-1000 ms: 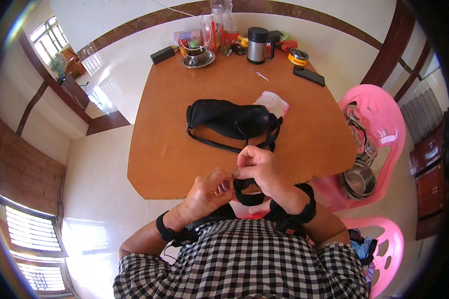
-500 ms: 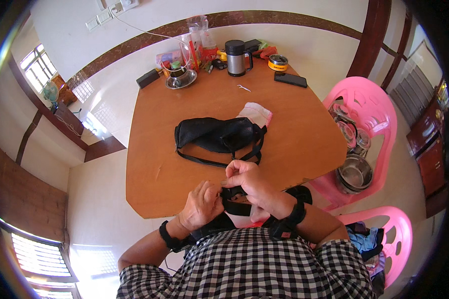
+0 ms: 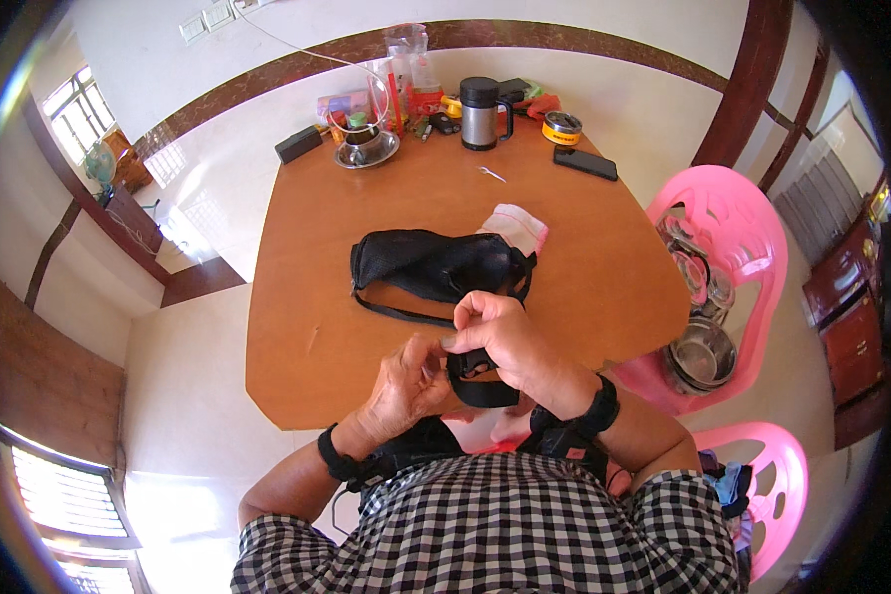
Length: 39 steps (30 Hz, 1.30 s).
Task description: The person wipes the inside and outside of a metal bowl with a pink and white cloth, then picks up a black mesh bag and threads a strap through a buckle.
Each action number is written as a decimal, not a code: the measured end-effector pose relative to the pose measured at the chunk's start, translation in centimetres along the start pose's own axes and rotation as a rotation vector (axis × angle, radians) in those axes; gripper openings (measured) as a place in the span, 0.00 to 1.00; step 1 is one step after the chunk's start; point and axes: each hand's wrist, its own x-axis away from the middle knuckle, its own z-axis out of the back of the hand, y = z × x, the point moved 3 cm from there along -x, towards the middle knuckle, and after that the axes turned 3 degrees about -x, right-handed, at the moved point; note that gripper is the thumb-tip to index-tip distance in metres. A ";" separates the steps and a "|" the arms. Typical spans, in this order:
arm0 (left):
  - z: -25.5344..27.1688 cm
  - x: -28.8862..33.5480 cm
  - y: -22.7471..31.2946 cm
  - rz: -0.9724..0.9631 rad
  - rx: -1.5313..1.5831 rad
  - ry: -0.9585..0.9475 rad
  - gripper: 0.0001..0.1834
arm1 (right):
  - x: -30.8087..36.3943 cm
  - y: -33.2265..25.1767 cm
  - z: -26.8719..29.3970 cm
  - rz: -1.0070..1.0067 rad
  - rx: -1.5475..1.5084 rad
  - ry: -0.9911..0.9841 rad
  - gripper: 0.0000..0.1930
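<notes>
Both my hands meet at the table's near edge over a black strap (image 3: 483, 392) with a dark plastic buckle (image 3: 475, 362). The fingers of my left hand (image 3: 406, 386) are closed on the strap from the left. My right hand (image 3: 500, 342) pinches it from above, thumb and forefinger close to the left fingertips. A loop of the strap hangs below the hands. Just beyond them, a black bag (image 3: 421, 262) lies on its side on the wooden table (image 3: 327, 327); how its strap runs behind my right hand is hidden. A white and pink cloth (image 3: 515, 228) sticks out behind the bag.
Along the table's far side stand a steel mug (image 3: 480, 114), a metal bowl (image 3: 366, 148), a yellow tin (image 3: 561, 127) and a black phone (image 3: 585, 163). A pink chair (image 3: 762, 228) with metal pots (image 3: 703, 351) is at the right; another pink chair (image 3: 787, 485) holds clothes.
My hands have risen slightly with the strap and buckle, and more of the hanging loop shows. The bag lies in the same place; the view has shifted a little.
</notes>
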 end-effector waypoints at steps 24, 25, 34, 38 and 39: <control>-0.2 2.4 -7.2 0.431 1.184 0.350 0.08 | -23.8 -8.0 16.0 0.294 1.583 0.416 0.12; -0.3 2.5 -7.2 0.437 1.165 0.354 0.08 | -24.8 -7.7 16.8 0.298 1.590 0.409 0.12; -0.8 3.9 -7.4 0.427 1.161 0.329 0.10 | -25.6 -8.1 16.7 0.158 1.796 0.252 0.19; -0.6 3.7 -6.6 0.437 1.197 0.346 0.10 | -23.5 -8.8 17.8 0.044 1.932 0.129 0.19; -0.5 3.6 -6.5 0.461 1.189 0.370 0.11 | -22.8 -8.8 17.9 0.047 2.002 0.107 0.18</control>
